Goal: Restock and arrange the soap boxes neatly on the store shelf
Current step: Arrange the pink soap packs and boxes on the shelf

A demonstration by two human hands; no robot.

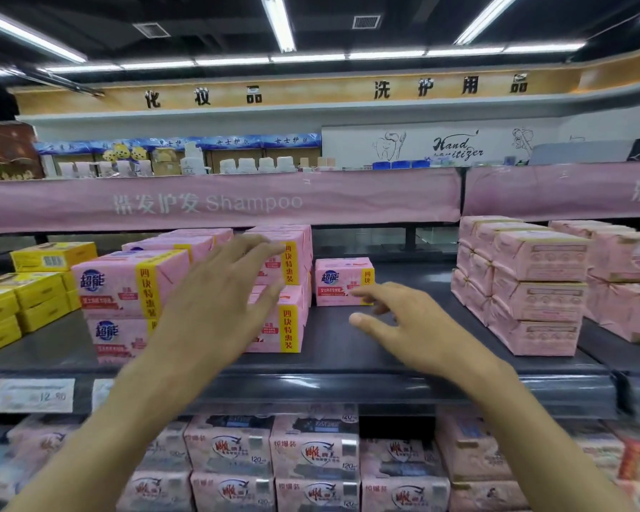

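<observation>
Soap box [343, 281] alone, bare shelf [403, 349] rightward

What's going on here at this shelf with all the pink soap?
A person is arranging soap on a dark store shelf. The left hand is spread open in front of the two-high stacks of pink soap packs, holding nothing. The right hand reaches with relaxed fingers toward a lone pink soap pack standing further back; whether it touches is unclear. Yellow soap boxes sit at the left, and other pink packs are stacked at the right.
</observation>
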